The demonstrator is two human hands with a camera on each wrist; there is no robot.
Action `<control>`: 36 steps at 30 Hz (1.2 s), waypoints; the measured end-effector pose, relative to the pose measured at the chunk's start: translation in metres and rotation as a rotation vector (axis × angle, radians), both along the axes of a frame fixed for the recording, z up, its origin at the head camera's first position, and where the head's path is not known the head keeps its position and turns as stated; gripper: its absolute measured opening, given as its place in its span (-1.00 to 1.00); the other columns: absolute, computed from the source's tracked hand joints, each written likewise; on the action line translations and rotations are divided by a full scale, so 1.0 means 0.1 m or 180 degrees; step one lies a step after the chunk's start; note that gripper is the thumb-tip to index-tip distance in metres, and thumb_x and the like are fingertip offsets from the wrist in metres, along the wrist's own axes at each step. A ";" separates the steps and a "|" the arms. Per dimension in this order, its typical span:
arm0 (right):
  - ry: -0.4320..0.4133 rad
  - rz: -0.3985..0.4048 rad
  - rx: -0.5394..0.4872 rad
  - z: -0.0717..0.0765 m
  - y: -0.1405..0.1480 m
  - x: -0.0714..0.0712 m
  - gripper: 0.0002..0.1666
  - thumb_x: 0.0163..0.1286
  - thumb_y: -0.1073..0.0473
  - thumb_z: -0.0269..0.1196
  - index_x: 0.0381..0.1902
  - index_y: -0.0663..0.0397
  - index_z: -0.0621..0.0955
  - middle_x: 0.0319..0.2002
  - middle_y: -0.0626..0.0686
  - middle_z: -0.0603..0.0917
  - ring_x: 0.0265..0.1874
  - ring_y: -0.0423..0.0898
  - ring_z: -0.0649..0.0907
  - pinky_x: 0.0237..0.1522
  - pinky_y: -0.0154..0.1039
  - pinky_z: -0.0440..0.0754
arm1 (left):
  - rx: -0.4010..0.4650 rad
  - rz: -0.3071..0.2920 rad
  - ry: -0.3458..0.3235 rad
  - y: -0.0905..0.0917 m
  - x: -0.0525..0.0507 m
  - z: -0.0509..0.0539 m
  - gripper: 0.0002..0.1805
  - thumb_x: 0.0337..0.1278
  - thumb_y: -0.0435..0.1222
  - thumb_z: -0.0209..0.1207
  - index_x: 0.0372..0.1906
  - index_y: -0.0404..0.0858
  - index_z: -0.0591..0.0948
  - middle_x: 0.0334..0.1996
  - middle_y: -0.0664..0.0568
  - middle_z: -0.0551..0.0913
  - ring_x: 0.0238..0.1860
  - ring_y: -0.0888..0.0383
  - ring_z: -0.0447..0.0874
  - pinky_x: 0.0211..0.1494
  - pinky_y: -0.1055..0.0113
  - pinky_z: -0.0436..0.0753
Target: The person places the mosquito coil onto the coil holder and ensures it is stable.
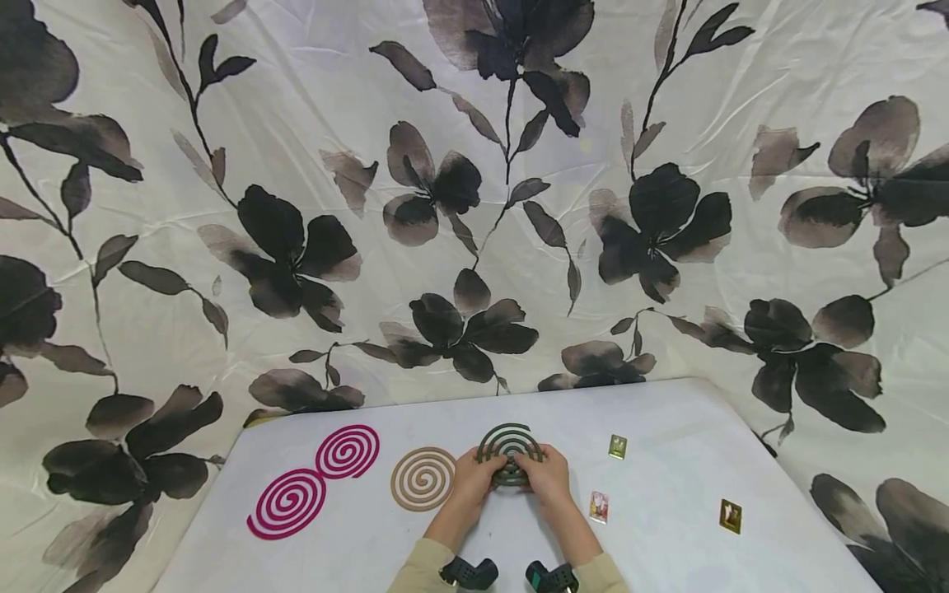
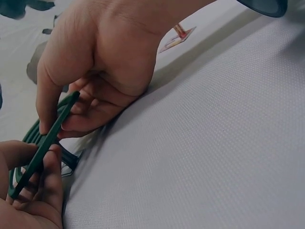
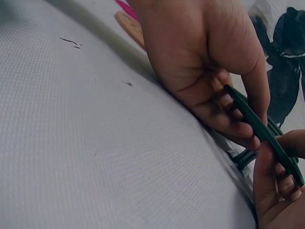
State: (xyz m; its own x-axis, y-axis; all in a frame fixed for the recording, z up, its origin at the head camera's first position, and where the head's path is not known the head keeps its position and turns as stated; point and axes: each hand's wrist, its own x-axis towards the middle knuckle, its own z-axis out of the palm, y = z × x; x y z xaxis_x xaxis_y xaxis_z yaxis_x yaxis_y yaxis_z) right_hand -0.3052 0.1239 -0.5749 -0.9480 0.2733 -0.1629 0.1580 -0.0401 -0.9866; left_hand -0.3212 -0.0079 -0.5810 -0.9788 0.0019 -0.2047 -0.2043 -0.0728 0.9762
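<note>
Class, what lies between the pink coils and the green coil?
In the head view, the tan coil lies between them, then the left hand, which grips the green coil.

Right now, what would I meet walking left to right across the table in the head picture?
Flat magenta spiral, second magenta spiral, round tan spiral, dark green spiral, small red-white card, small yellow-green card, brown-gold card.

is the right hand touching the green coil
Touching: in the head view, the right hand grips the green coil, its thumb laid across the rings.
</note>
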 end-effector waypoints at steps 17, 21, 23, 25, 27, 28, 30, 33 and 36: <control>-0.0005 0.0030 0.0043 -0.02 0.00 -0.02 -0.61 0.22 0.22 0.36 -0.08 0.36 0.53 -0.28 0.13 0.63 -0.49 -0.14 0.64 -0.55 -0.26 0.63 | -0.0026 0.0040 -0.0013 0.00 0.00 0.01 -0.61 0.09 -0.35 0.31 0.00 -0.46 0.54 -0.22 -0.08 0.68 -0.29 0.19 0.66 -0.29 0.39 0.63; 0.0010 0.0014 0.0037 -0.02 0.00 -0.02 -0.63 0.22 0.23 0.37 -0.11 0.36 0.54 -0.29 0.13 0.63 -0.51 -0.14 0.63 -0.56 -0.26 0.63 | -0.0045 0.0035 0.0017 0.01 0.00 0.02 -0.62 0.10 -0.35 0.31 0.00 -0.46 0.55 -0.24 -0.06 0.68 -0.31 0.21 0.65 -0.31 0.40 0.62; 0.0004 0.0007 0.0035 -0.02 0.01 -0.02 -0.64 0.22 0.23 0.37 -0.12 0.35 0.54 -0.29 0.12 0.63 -0.51 -0.14 0.63 -0.56 -0.27 0.62 | -0.0038 0.0038 0.0026 0.01 0.00 0.02 -0.62 0.10 -0.36 0.31 0.00 -0.46 0.55 -0.24 -0.06 0.68 -0.31 0.21 0.65 -0.31 0.40 0.62; 0.0016 0.0008 0.0038 -0.03 0.01 -0.02 -0.65 0.21 0.24 0.37 -0.12 0.34 0.54 -0.29 0.12 0.63 -0.52 -0.15 0.62 -0.57 -0.27 0.62 | -0.0014 0.0040 0.0054 0.02 0.00 0.02 -0.63 0.10 -0.37 0.30 -0.01 -0.47 0.55 -0.24 -0.07 0.68 -0.30 0.20 0.66 -0.30 0.40 0.63; 0.0016 -0.0004 0.0030 -0.03 0.01 -0.03 -0.65 0.21 0.24 0.37 -0.12 0.34 0.54 -0.30 0.12 0.63 -0.52 -0.15 0.62 -0.57 -0.28 0.62 | 0.0004 0.0046 0.0075 0.02 0.00 0.02 -0.63 0.10 -0.38 0.30 -0.01 -0.47 0.55 -0.23 -0.09 0.68 -0.29 0.19 0.67 -0.29 0.39 0.64; 0.0011 -0.0010 0.0017 -0.03 0.01 -0.03 -0.65 0.20 0.25 0.37 -0.12 0.34 0.54 -0.30 0.12 0.63 -0.52 -0.15 0.63 -0.57 -0.28 0.62 | 0.0011 0.0045 0.0076 0.02 0.00 0.02 -0.63 0.09 -0.38 0.30 -0.01 -0.48 0.54 -0.23 -0.09 0.68 -0.28 0.19 0.67 -0.28 0.39 0.64; 0.0025 -0.0012 -0.0003 -0.04 0.01 -0.03 -0.64 0.20 0.26 0.37 -0.12 0.35 0.54 -0.30 0.12 0.63 -0.52 -0.14 0.63 -0.57 -0.28 0.62 | 0.0000 0.0057 0.0079 0.02 -0.01 0.01 -0.63 0.09 -0.39 0.29 0.00 -0.48 0.54 -0.22 -0.10 0.68 -0.27 0.19 0.68 -0.26 0.39 0.65; 0.0028 -0.0012 -0.0026 -0.06 0.01 -0.04 -0.64 0.19 0.27 0.37 -0.11 0.36 0.54 -0.31 0.12 0.63 -0.52 -0.15 0.63 -0.57 -0.28 0.62 | -0.0035 0.0060 0.0066 0.02 -0.02 -0.01 -0.62 0.09 -0.38 0.29 0.00 -0.48 0.54 -0.22 -0.10 0.68 -0.26 0.18 0.68 -0.26 0.39 0.65; 0.0033 -0.0003 -0.0014 -0.06 0.01 -0.03 -0.65 0.20 0.27 0.36 -0.11 0.35 0.54 -0.32 0.11 0.63 -0.51 -0.15 0.63 -0.57 -0.29 0.62 | -0.0089 0.0050 0.0078 0.02 -0.02 -0.02 -0.62 0.10 -0.38 0.29 0.00 -0.48 0.54 -0.24 -0.09 0.68 -0.28 0.17 0.67 -0.28 0.38 0.65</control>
